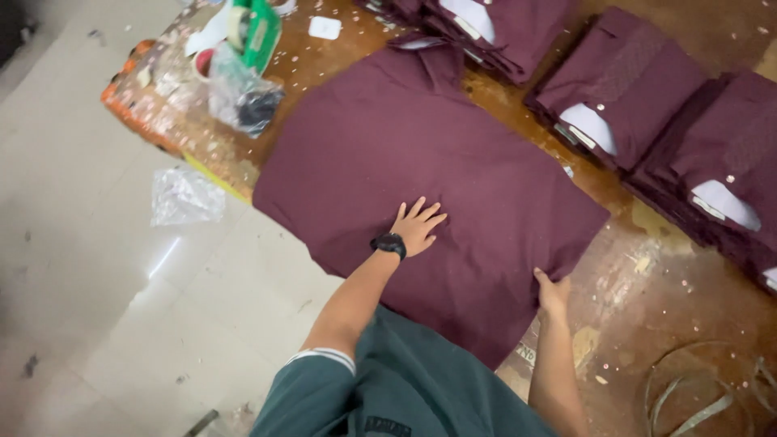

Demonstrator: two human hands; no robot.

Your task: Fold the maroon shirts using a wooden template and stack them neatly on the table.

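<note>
The maroon shirt (421,162) lies flat over most of the desk (647,267), so a hand can slide over it freely. At the far and right sides, stacks of folded maroon shirts (639,89) stand as a raised barrier, close to the shirt's edge. At the far left corner a clutter of plastic bags and a green tape dispenser (243,57) blocks that side. Bare desk lies open near the right hand (553,293), with loose straps (696,396) lying further right.
</note>
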